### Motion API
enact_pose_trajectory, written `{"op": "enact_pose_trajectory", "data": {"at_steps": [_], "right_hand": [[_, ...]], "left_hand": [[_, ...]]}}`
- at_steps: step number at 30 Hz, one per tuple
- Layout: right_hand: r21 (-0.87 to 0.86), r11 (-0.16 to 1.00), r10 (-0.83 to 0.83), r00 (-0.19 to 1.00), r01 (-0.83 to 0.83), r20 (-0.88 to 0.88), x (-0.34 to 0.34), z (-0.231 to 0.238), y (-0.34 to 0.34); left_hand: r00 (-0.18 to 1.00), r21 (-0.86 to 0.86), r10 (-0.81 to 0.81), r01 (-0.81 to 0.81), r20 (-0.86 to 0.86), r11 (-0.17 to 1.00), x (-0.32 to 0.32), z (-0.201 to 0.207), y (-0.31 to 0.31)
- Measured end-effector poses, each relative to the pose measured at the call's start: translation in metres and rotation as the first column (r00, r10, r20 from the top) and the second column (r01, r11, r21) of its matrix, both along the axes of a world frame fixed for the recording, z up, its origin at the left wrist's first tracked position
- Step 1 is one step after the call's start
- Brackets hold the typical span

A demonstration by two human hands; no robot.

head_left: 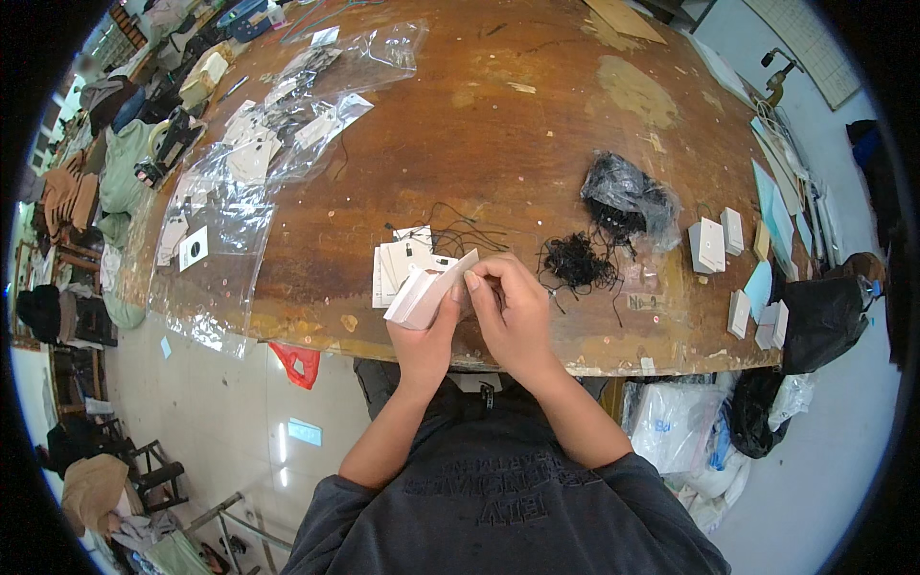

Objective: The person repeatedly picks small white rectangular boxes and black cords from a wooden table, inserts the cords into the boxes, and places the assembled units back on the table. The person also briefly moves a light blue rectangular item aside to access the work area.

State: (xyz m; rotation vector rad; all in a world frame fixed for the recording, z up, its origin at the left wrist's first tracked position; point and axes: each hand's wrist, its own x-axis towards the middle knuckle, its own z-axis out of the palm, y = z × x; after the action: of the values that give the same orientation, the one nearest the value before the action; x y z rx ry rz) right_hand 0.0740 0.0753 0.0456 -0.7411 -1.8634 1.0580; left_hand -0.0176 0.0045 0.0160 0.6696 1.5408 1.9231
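My left hand [426,347] is closed round a stack of white card tags [414,301] at the table's near edge. One tag [454,272] stands up from the stack, and my right hand [515,311] pinches its right edge. Whether a string is between those fingertips is too small to tell. Just beyond my hands lies a loose pile of white tags [395,261], with thin black strings [467,230] trailing off to the right. A tangled bundle of black strings [578,262] rests right of my right hand.
Clear plastic bags [225,302] with white tags cover the table's left side. A crumpled plastic bag [632,187] of black strings sits behind the bundle. Stacks of white cards [707,246] stand at the right edge. A tape dispenser [174,144] is at the far left.
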Motion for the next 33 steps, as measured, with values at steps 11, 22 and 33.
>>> {"op": "enact_pose_trajectory", "data": {"at_steps": [11,22,33], "right_hand": [[-0.039,0.999,-0.031,0.993,0.027,-0.113,-0.009,-0.005,-0.005],[-0.225,0.965,0.164,0.981,-0.137,0.107,0.028,-0.012,0.027],[-0.144,0.986,0.080,0.997,-0.080,-0.008,0.031,-0.014,0.026]], "left_hand": [[0.809,0.143,0.134,-0.062,-0.572,0.988,-0.005,-0.008,0.000],[0.089,0.141,0.121,0.281,-0.989,0.949,-0.035,-0.003,-0.005],[0.932,-0.057,-0.336,0.346,0.135,0.936,-0.029,-0.006,0.004]]}}
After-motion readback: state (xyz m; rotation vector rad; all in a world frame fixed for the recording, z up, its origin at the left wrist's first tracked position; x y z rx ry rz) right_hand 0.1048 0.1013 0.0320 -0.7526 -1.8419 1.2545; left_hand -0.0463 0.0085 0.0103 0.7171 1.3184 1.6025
